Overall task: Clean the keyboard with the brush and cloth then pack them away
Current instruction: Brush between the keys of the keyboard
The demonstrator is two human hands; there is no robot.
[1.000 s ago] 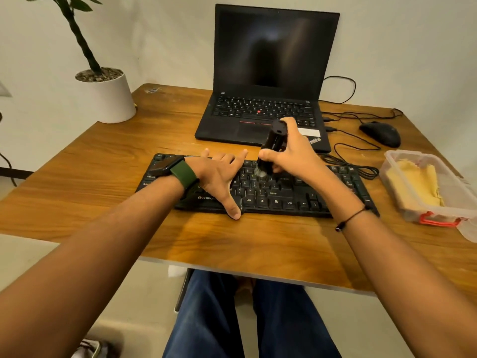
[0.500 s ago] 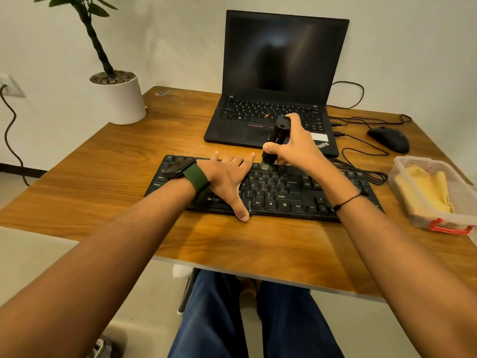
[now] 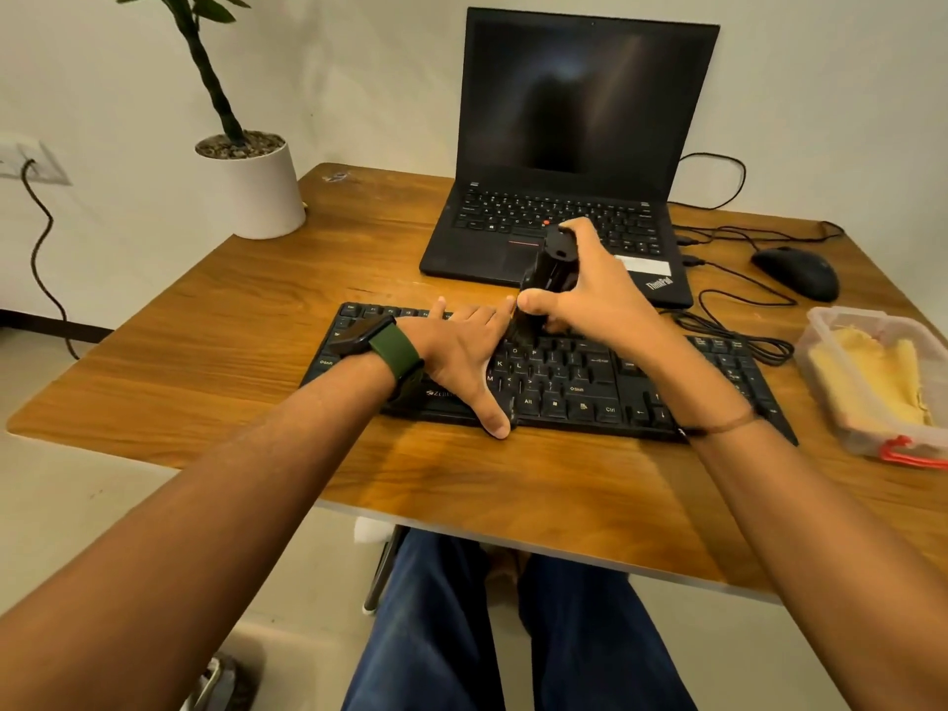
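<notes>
keyboard, brush moved to top row

The left hand covers the keyboard's middle keys, the right hand hides the brush's bristle end, the plastic box with its yellow cloth runs off the right edge, and the plant's top is cropped.

Your count on the tabletop:
One keyboard, one brush, one cloth, one laptop, one mouse, one container, one potted plant.
</notes>
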